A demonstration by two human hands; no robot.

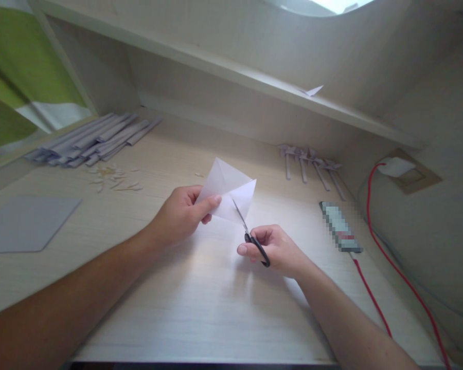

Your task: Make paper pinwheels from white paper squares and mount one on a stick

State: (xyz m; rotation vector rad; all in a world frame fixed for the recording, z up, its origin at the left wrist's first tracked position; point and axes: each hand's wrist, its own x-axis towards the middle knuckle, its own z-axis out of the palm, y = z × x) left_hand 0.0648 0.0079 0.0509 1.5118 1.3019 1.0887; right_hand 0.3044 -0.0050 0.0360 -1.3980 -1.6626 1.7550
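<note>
Held above the middle of the desk is a white square of paper (pixel 231 177) with diagonal lines running in from its corners. My left hand (pixel 185 210) grips its left side, thumb on top and fingers curled below. My right hand (pixel 275 249) is closed round the black handles of a pair of scissors (pixel 250 237). The scissors' blades lie at the paper's lower right part, pointing toward its middle. At the right corner the paper seems cut along a diagonal. How far apart the blades stand is hard to make out.
Rolled or folded paper strips (pixel 96 139) are piled at the back left, with several cotton swab tips (pixel 113 177) nearby. A paper stack (pixel 27 223) lies left. Several paper pinwheels (pixel 308 159) rest back right, near a phone (pixel 339 226) on a red cable (pixel 372 298). A shelf (pixel 231 69) overhangs the desk.
</note>
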